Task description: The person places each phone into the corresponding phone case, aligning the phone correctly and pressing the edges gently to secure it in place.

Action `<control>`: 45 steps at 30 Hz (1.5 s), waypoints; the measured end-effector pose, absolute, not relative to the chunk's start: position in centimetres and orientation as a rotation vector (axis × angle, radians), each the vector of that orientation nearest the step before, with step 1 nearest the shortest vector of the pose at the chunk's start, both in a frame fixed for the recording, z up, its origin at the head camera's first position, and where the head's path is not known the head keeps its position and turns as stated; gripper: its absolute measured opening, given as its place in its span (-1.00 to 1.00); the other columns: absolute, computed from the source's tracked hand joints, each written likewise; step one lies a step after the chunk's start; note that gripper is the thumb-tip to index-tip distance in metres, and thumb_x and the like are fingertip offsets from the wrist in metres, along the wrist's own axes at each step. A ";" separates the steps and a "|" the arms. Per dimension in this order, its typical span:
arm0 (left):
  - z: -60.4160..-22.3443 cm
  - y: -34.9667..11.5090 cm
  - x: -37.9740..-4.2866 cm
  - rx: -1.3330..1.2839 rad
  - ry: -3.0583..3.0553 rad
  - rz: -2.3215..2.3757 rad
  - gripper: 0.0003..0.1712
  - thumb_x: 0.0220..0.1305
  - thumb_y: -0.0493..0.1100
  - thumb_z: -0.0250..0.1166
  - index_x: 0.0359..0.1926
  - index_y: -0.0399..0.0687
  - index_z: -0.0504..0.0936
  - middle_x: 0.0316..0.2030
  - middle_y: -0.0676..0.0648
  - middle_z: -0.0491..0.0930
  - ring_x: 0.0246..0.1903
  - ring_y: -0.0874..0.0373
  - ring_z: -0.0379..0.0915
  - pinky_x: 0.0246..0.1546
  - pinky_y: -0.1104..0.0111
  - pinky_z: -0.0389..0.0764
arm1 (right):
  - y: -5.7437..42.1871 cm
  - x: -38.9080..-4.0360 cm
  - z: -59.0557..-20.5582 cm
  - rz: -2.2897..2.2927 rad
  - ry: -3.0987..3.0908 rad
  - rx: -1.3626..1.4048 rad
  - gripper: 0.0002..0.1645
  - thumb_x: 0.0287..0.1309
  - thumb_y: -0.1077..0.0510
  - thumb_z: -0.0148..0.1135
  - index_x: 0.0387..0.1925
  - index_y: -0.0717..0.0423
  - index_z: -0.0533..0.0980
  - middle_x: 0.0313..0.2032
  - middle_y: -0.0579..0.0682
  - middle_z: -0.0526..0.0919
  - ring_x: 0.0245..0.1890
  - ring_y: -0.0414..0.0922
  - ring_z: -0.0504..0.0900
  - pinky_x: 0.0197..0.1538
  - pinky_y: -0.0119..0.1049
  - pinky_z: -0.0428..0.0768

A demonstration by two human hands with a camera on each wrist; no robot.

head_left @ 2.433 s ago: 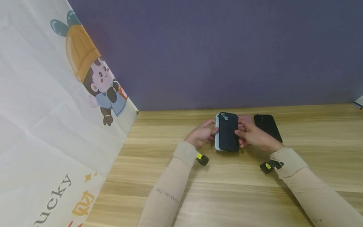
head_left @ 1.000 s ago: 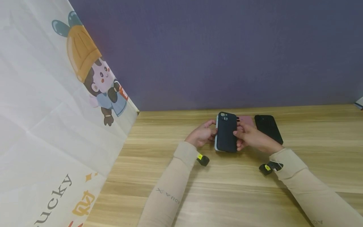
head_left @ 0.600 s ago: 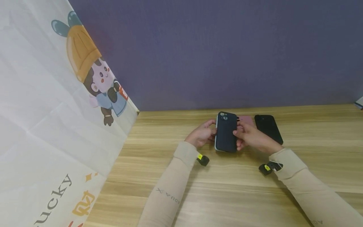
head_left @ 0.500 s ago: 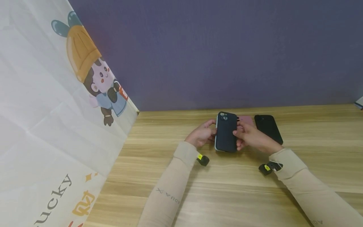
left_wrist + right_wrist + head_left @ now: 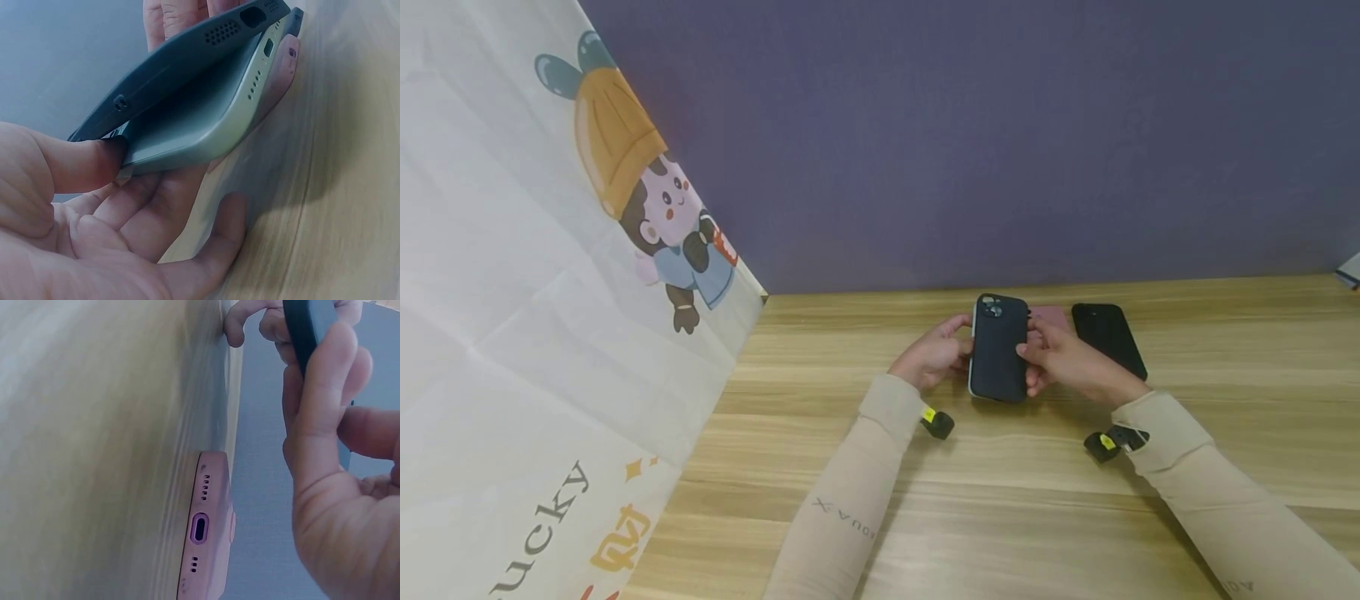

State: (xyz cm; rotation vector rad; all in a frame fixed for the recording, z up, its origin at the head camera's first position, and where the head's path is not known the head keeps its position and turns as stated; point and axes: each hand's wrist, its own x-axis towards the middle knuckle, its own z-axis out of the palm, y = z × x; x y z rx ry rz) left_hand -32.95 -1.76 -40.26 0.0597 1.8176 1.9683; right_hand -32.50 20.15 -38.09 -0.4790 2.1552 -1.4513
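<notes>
My left hand [image 5: 934, 352] grips a pale phone [image 5: 250, 94] by its left edge, thumb on top and fingers beneath. Over the phone lies a dark phone case [image 5: 1000, 350], its camera cutout at the top. In the left wrist view the case tilts, with a gap between it and the phone at the near side and bottom end. My right hand [image 5: 1063, 358] pinches the case's right edge between thumb and fingers; whether it also grips the phone cannot be told. Only a thin pale strip of the phone shows from above.
A pink phone or case [image 5: 1051, 318] lies on the wooden table [image 5: 985, 517] behind my right hand, partly hidden. Right of it lies a black phone or case [image 5: 1108, 337]. A grey-blue partition [image 5: 1000, 150] stands at the table's back, a printed white sheet [image 5: 550, 333] at left.
The dark case has shifted left over the pale phone, and less of the phone shows at its left edge. My right hand has moved slightly left with it; both hands keep their holds.
</notes>
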 end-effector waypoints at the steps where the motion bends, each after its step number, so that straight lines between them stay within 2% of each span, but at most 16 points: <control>1: -40.3 -1.8 -32.9 0.061 1.820 1.967 -0.65 0.36 -0.41 -0.02 -0.02 0.13 0.43 -0.46 -0.06 0.58 -0.50 0.09 0.52 -0.34 0.26 0.56 | 20.1 -32.5 -38.1 -1.457 2.150 -0.480 -0.36 0.46 0.17 -0.11 0.39 0.24 -0.11 -0.46 0.08 0.47 -0.57 -0.13 0.56 -0.31 -0.04 0.69; 4: -40.3 -1.8 -33.0 0.067 1.822 1.966 -0.65 0.36 -0.41 -0.02 -0.01 0.12 0.43 -0.46 -0.07 0.58 -0.50 0.09 0.51 -0.33 0.26 0.56 | 20.1 -32.5 -38.1 -1.469 2.141 -0.486 -0.39 0.46 0.18 -0.12 0.37 0.25 -0.08 -0.45 0.08 0.46 -0.58 -0.14 0.56 -0.32 -0.04 0.69; 14: -40.1 -1.8 -32.9 0.075 1.818 1.965 -0.68 0.40 -0.36 -0.01 0.02 0.13 0.44 -0.44 -0.06 0.58 -0.47 0.09 0.53 -0.31 0.25 0.57 | 20.1 -32.6 -38.2 -1.482 2.146 -0.475 -0.32 0.46 0.18 -0.13 0.41 0.28 -0.17 -0.52 0.05 0.47 -0.58 -0.14 0.55 -0.34 -0.06 0.69; 19: -39.8 -1.8 -32.9 0.065 1.811 1.959 -0.68 0.42 -0.31 0.00 0.06 0.17 0.44 -0.46 -0.06 0.59 -0.45 0.08 0.56 -0.27 0.23 0.58 | 20.2 -32.6 -38.1 -1.494 2.145 -0.471 -0.35 0.46 0.16 -0.10 0.39 0.25 -0.12 -0.52 0.05 0.47 -0.58 -0.13 0.55 -0.34 -0.04 0.68; 27: -39.8 -1.8 -33.1 0.039 1.801 1.970 -0.66 0.47 -0.25 -0.06 0.14 0.18 0.44 -0.45 -0.05 0.61 -0.44 0.09 0.58 -0.26 0.24 0.60 | 20.1 -32.7 -38.2 -1.505 2.152 -0.469 -0.42 0.46 0.18 -0.11 0.33 0.31 -0.06 -0.52 0.03 0.45 -0.60 -0.16 0.53 -0.40 -0.12 0.68; 37: -40.0 -1.5 -33.4 0.003 1.777 2.001 -0.56 0.51 -0.13 -0.08 0.35 0.10 0.32 -0.37 -0.04 0.60 -0.50 0.15 0.51 -0.30 0.30 0.59 | 20.2 -32.8 -38.4 -1.507 2.163 -0.464 -0.44 0.45 0.20 -0.10 0.31 0.31 -0.02 -0.53 0.02 0.45 -0.62 -0.18 0.51 -0.42 -0.13 0.67; 41: -39.9 -1.5 -33.4 -0.041 1.787 1.992 -0.49 0.52 -0.05 -0.09 0.43 0.08 0.21 -0.34 -0.05 0.60 -0.48 0.14 0.52 -0.26 0.27 0.60 | 20.3 -32.8 -38.4 -1.504 2.167 -0.467 -0.46 0.45 0.20 -0.11 0.31 0.31 -0.02 -0.54 0.02 0.45 -0.62 -0.19 0.51 -0.42 -0.12 0.67; 45: -39.7 -1.5 -33.3 -0.055 1.808 1.967 -0.41 0.46 0.10 -0.01 0.43 0.10 0.21 -0.36 -0.11 0.65 -0.45 0.09 0.59 -0.17 0.19 0.62 | 20.2 -32.7 -38.3 -1.496 2.181 -0.470 -0.48 0.45 0.21 -0.10 0.29 0.32 0.00 -0.52 0.03 0.45 -0.62 -0.18 0.51 -0.42 -0.11 0.67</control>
